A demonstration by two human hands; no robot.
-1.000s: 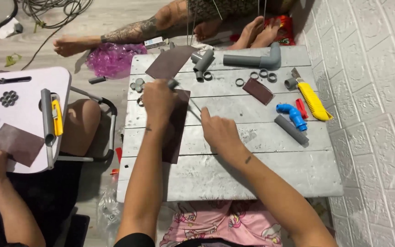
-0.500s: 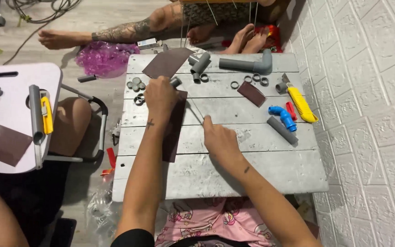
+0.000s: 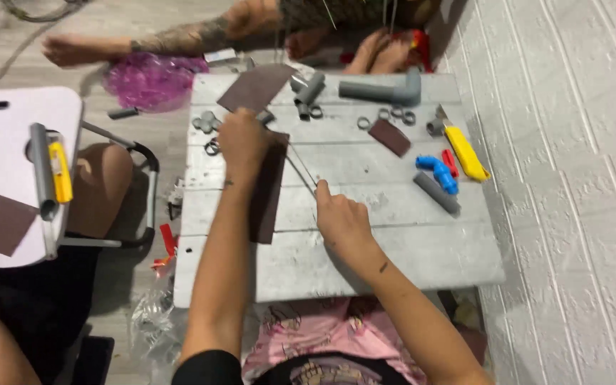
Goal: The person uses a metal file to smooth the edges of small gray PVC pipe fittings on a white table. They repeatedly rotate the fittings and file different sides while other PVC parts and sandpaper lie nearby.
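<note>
My left hand (image 3: 244, 141) presses down on the top end of a long dark brown sandpaper sheet (image 3: 267, 203), which lies on the grey plank table (image 3: 393, 249). My right hand (image 3: 340, 219) sits just right of the sheet, fingers closed on the near end of a thin grey blade-like strip (image 3: 301, 165). The strip runs diagonally along the sheet's right edge toward my left hand. What lies under my left palm is hidden.
On the table's far part lie another brown sheet (image 3: 254, 87), grey pipe fittings (image 3: 383, 89), several rings (image 3: 390, 114), a small sandpaper piece (image 3: 390, 137), a yellow utility knife (image 3: 465, 152), a blue elbow (image 3: 436, 171) and a short grey pipe (image 3: 436, 192). Another person's tattooed arm (image 3: 180, 36) reaches past a purple bag (image 3: 147, 78). A white brick wall (image 3: 572, 178) stands right, a white side table (image 3: 8, 157) left.
Both hands hold nearly the same places on the sheet and strip. The view has shifted slightly, and the hand of the person at the left has dropped out of sight.
</note>
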